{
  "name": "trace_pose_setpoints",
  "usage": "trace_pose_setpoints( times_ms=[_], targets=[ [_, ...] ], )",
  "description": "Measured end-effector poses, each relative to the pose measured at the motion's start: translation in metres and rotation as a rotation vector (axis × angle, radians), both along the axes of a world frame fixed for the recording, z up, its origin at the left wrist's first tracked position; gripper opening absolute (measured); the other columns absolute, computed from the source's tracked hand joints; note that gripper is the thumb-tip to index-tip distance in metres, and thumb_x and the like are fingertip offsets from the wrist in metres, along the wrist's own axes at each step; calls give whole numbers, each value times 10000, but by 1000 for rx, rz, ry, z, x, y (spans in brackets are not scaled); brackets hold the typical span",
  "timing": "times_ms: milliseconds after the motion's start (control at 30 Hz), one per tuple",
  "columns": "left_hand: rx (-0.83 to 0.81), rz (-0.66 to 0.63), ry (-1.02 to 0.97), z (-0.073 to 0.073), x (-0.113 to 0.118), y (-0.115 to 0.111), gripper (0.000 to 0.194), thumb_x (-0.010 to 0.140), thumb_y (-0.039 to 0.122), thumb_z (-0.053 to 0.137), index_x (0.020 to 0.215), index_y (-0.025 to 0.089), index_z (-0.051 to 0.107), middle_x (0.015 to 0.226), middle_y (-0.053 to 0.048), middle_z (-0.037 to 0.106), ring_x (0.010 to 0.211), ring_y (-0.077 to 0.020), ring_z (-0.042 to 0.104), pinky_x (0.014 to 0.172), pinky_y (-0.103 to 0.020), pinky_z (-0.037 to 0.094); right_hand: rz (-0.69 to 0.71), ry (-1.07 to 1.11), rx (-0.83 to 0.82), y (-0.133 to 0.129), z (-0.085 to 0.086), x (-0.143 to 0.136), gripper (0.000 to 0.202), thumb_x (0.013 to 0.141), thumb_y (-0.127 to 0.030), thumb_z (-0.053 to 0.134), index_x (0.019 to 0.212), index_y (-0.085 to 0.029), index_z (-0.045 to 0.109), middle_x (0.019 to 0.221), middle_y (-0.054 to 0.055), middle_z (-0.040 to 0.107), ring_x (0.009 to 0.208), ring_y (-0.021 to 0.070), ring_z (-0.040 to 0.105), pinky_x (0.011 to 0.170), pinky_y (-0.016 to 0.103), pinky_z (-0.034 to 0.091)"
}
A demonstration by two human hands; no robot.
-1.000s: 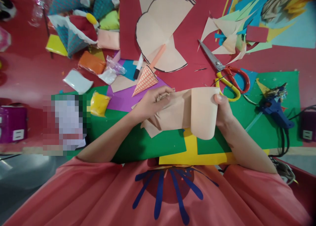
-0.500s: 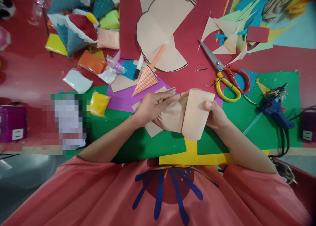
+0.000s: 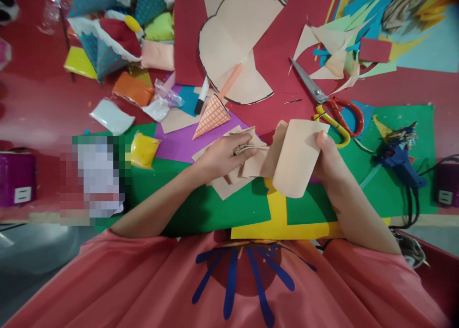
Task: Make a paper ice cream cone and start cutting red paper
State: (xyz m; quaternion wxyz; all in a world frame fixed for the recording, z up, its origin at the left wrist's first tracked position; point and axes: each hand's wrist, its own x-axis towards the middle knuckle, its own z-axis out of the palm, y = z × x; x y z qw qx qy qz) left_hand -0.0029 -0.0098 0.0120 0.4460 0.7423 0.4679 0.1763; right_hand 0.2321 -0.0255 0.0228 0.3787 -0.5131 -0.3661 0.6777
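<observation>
Left hand (image 3: 225, 157) pinches bunched paper (image 3: 257, 162) — right hand (image 3: 329, 158) clasps curved sheet (image 3: 298, 158).

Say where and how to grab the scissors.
Probably by the red loop, coming in from the right: the scissors lie with the blades pointing away and left, so that side avoids the tip. The yellow loop looks worse: the tan paper and right hand crowd it.
</observation>
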Motion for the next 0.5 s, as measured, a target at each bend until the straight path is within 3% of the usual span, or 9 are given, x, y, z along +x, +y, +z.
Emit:
trace_pose_setpoints(
  times_ms=[100, 267, 367, 500],
  targets=[
    [27, -21, -4, 4, 4, -1, 253, 907, 420, 504, 784, 200, 509, 909, -32, 671, 906, -203, 655, 771, -288, 508, -22, -19, 15, 0, -2, 0, 652, 621, -758, 669, 1019, -241, 665, 1044, 108, 737, 1013, 312, 701, 746, 433, 618],
    [35, -58, -47, 8, 9, -6, 271, 909, 395, 508, 736, 209, 410, 640, 48, 466, 596, -122, 536, 561, -222, 392, -25, -69, 125, 1, -8, -2, 582, 669, -752, 632, 950, -244, 671, 984, 106, 740, 935, 288, 720, 721, 409, 603],
    [82, -46, -57, 8, 8, -8, 307, 919, 403, 497, 714, 210, 374, 602, 57, 412, 532, -96, 453, 504, -210, 326, -159, -103, 193, 3, -7, 0, 522, 666, -692, 681, 934, -244, 665, 957, 87, 738, 910, 274, 717, 735, 401, 598],
    [184, 21, -110, 7, 6, -9, 298, 933, 385, 486, 717, 207, 383, 619, 51, 415, 560, -91, 433, 536, -211, 339, -355, -83, 159, 7, 0, 8, 518, 697, -654, 666, 1016, -246, 657, 994, 67, 721, 918, 267, 699, 719, 390, 604]
  ],
)
